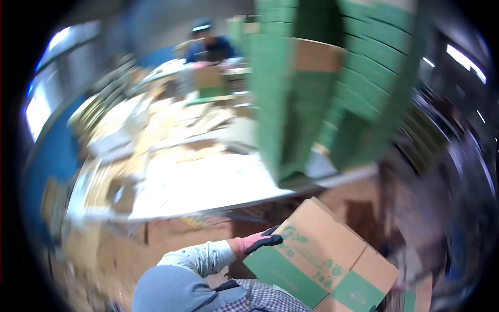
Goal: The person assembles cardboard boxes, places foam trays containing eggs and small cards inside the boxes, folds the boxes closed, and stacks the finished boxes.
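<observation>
My left hand [259, 242], in a pink glove with black fingers, is closed on the upper left edge of a flattened cardboard box [321, 252]. The box is brown with a green band and green printed leaves. It is tilted in front of my body, over the checked apron [265, 294]. Of my right hand I cannot make out the fingers; a pinkish blur shows at the box's lower right edge, and the box hides what lies behind it.
A bright worktable [208, 182] stretches ahead, with light strips and sheets at its far part. Tall stacks of green cartons [270, 104] stand at its right end. Behind the table a person in dark clothes [210, 49] stands by a brown and green carton [209, 82].
</observation>
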Demonstrator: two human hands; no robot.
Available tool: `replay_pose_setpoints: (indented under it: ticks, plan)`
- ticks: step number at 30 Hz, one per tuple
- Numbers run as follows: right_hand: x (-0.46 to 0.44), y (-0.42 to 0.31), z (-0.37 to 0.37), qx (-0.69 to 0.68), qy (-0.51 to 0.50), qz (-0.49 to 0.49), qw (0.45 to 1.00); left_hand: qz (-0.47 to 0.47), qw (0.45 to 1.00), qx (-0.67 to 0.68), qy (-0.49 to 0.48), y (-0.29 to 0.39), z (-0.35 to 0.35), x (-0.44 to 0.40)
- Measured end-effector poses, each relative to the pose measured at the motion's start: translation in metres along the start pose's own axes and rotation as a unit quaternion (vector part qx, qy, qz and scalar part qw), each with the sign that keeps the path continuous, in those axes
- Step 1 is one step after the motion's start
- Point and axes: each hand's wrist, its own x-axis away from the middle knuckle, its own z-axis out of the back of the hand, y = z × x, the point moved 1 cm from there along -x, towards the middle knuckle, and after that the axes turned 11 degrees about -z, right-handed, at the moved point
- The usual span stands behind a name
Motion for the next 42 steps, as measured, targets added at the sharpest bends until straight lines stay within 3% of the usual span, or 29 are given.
replay_pose_setpoints:
  ticks: [1,2,3,5,7,11,13,14,15,16,18,19,20,21,23,24,25,26,28,31,32,33,34,35,37,38,40,41,42]
  plan:
    - [-0.008,-0.002,-0.048,0.035,-0.055,-0.007,0.998,-0.062,0.997,-0.02,0.034,0.016,0.03,0.035]
    - [-0.012,0.002,-0.09,0.066,-0.102,-0.012,0.993,-0.043,0.993,-0.022,0.112,0.014,0.068,0.07]
    - [-0.013,0.006,-0.129,0.095,-0.141,-0.019,0.985,-0.003,0.98,0.09,0.177,0.012,0.099,0.111]
    - [-0.011,0.014,-0.196,0.141,-0.209,-0.03,0.967,-0.097,0.965,0.018,0.242,0.027,0.138,0.184]
    - [-0.005,0.024,-0.252,0.174,-0.271,-0.043,0.946,-0.099,0.933,0.086,0.335,0.014,0.172,0.252]
    - [-0.015,0.045,-0.336,0.224,-0.368,-0.059,0.9,-0.135,0.884,0.17,0.414,0.003,0.21,0.324]
    - [-0.025,0.056,-0.372,0.295,-0.415,0.018,0.861,-0.124,0.87,0.14,0.456,0.001,0.228,0.345]
    - [-0.028,0.063,-0.388,0.285,-0.443,0.022,0.85,-0.13,0.84,0.238,0.47,0.001,0.237,0.349]
    - [-0.034,0.07,-0.405,0.254,-0.472,0.002,0.844,-0.103,0.841,0.215,0.486,0.004,0.252,0.353]
    - [-0.034,0.072,-0.424,0.022,-0.495,-0.259,0.829,-0.078,0.839,0.194,0.503,0.007,0.269,0.356]
    - [-0.07,0.083,-0.445,0.168,-0.491,-0.111,0.848,-0.082,0.846,0.091,0.519,-0.031,0.326,0.368]
    - [-0.089,0.092,-0.453,0.237,-0.48,-0.037,0.844,-0.049,0.835,-0.17,0.521,-0.018,0.342,0.369]
    - [-0.103,0.097,-0.471,0.011,-0.465,-0.341,0.817,0.015,0.739,-0.418,0.528,-0.003,0.356,0.37]
    - [-0.111,0.096,-0.484,0.015,-0.469,-0.348,0.812,0.018,0.576,-0.659,0.483,0.015,0.366,0.366]
    - [-0.088,0.069,-0.552,0.019,-0.49,-0.357,0.795,-0.05,0.551,-0.626,0.55,0.059,0.391,0.348]
    - [-0.105,0.075,-0.569,0.026,-0.485,-0.369,0.792,-0.01,0.591,-0.569,0.572,0.084,0.391,0.332]
    - [-0.131,0.088,-0.583,0.04,-0.477,-0.377,0.793,-0.124,0.67,-0.375,0.629,0.12,0.396,0.304]
    - [-0.166,0.119,-0.589,0.143,-0.51,-0.238,0.814,-0.086,0.666,-0.49,0.555,0.137,0.41,0.282]
    - [-0.193,0.133,-0.62,0.32,-0.526,0.043,0.787,-0.139,0.755,-0.443,0.463,0.191,0.428,0.222]
    - [-0.202,0.126,-0.639,0.421,-0.54,0.119,0.719,-0.025,0.806,-0.508,0.301,0.197,0.502,0.157]
    - [-0.198,0.121,-0.641,0.424,-0.557,0.128,0.702,0.012,0.769,-0.575,0.278,0.194,0.527,0.14]
    - [-0.175,0.104,-0.648,0.402,-0.551,0.055,0.729,0.042,0.724,-0.64,0.254,0.188,0.549,0.123]
    - [-0.152,0.087,-0.655,0.376,-0.538,-0.016,0.755,0.113,0.635,-0.714,0.271,0.183,0.562,0.11]
    - [-0.158,0.096,-0.648,0.402,-0.507,0.015,0.762,0.25,0.65,-0.68,0.229,0.176,0.575,0.101]
    - [-0.167,0.122,-0.63,0.263,-0.474,-0.174,0.822,0.338,0.769,-0.524,0.14,0.163,0.602,0.096]
    - [-0.179,0.121,-0.619,0.374,-0.451,-0.081,0.806,0.315,0.742,-0.574,0.145,0.15,0.605,0.097]
    - [-0.187,0.101,-0.605,0.576,-0.385,0.099,0.714,0.243,0.648,-0.692,0.207,0.178,0.565,0.113]
    - [-0.135,0.04,-0.641,0.578,-0.317,0.136,0.74,0.2,0.607,-0.736,0.222,0.197,0.551,0.124]
    - [-0.139,0.027,-0.643,0.521,-0.251,0.263,0.773,0.127,0.655,-0.7,0.254,0.22,0.54,0.132]
